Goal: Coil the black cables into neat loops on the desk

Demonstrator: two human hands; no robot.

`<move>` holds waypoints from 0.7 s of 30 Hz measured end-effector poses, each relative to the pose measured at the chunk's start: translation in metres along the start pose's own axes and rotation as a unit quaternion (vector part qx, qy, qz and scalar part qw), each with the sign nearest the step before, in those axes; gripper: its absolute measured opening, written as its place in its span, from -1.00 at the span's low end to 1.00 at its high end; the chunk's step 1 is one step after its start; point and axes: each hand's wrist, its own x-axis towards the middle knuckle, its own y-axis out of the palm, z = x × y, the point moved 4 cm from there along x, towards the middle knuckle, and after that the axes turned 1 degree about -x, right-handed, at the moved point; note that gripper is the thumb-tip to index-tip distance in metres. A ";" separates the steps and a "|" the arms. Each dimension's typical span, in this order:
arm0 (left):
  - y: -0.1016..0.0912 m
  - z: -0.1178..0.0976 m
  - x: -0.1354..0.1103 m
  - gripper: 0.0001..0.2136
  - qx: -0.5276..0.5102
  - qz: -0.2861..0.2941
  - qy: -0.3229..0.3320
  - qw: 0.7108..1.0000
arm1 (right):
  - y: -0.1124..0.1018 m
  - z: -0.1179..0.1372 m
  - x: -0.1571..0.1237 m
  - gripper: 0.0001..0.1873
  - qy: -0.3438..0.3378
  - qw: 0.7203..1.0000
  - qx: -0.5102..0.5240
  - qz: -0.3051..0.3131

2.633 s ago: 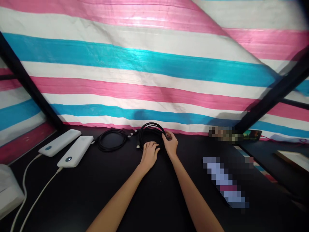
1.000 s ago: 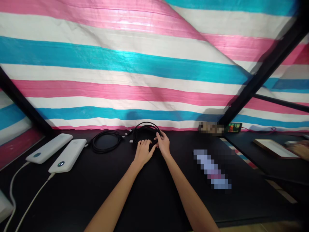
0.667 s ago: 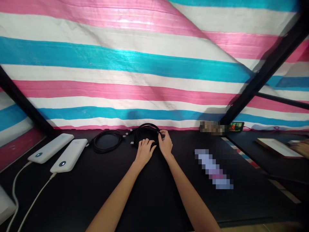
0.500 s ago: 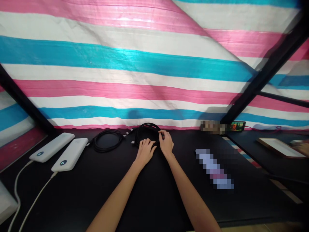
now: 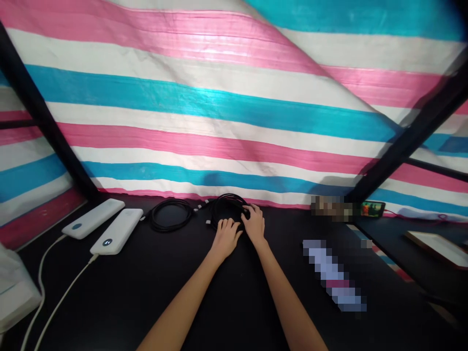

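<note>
A coiled black cable lies on the black table near the striped sheet, with a pale connector tip at its left side. My left hand has its fingers curled over the front of this coil. Around the coil's right side, my right hand closes with thumb and fingers. Both hands hide part of the cable. Just to the left is a second black cable coil, lying flat with light connector ends near it; neither hand touches it.
Two white power banks with white cables lie at the left, beside a white package. A blurred-out item lies on the right. Behind it a lit phone leans near a black frame post. A shallow tray sits far right.
The view has shifted slightly, so most things sit a little further right and lower. Both hands stay at the same coil with almost no change in grip.
</note>
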 end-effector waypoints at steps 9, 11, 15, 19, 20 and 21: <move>0.001 0.003 0.001 -0.72 -0.019 0.009 0.000 1.000 | -0.008 0.005 -0.004 -0.75 -0.036 0.991 0.080 -0.097; 0.000 0.003 0.002 -0.72 -0.021 0.004 0.002 1.000 | -0.014 0.009 -0.005 -0.74 -0.041 0.988 0.082 -0.120; -0.005 0.002 0.004 -0.73 -0.020 -0.012 0.004 1.000 | -0.022 0.010 -0.008 -0.72 -0.023 0.984 0.086 -0.152; -0.010 0.000 0.004 -0.74 -0.008 -0.022 0.002 1.000 | -0.022 0.001 -0.009 -0.71 0.007 0.984 0.109 -0.142; -0.011 0.000 0.004 -0.74 -0.004 -0.024 -0.001 1.000 | -0.020 -0.001 -0.009 -0.70 0.013 0.985 0.120 -0.127; -0.012 0.000 0.004 -0.75 -0.002 -0.027 -0.004 1.000 | -0.018 -0.003 -0.009 -0.70 0.016 0.985 0.132 -0.109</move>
